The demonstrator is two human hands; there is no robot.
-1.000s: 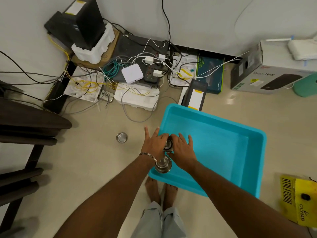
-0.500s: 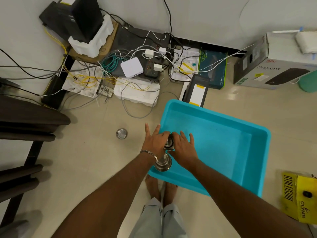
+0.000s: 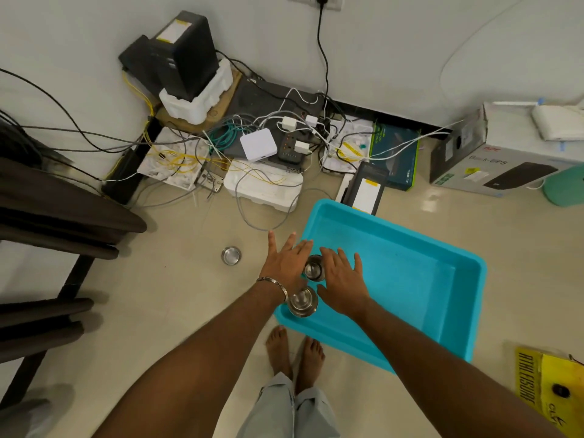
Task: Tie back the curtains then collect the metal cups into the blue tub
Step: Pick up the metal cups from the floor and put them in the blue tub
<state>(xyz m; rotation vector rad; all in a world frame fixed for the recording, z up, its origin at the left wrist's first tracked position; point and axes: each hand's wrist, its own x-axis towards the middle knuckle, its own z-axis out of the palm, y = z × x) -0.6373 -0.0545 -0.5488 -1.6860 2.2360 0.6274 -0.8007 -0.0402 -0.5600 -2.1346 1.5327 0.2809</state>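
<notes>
A blue tub stands on the floor in front of my bare feet. Two metal cups sit upright in its near left corner: one cup between my hands, the other cup just below it by my left wrist. My left hand hovers over the tub's left rim with fingers spread flat. My right hand is inside the tub to the right of the cups, fingers also apart. Neither hand grips a cup. A third metal cup stands on the floor, left of the tub.
A tangle of cables, a power strip, foam blocks and boxes lies along the wall behind the tub. A dark brown curtain hangs at the left. A UPS box sits at the right, a yellow bag near right.
My hands have drawn slightly apart from the upper cup in the tub, so more of it shows. The view has tilted up a little toward the wall.
</notes>
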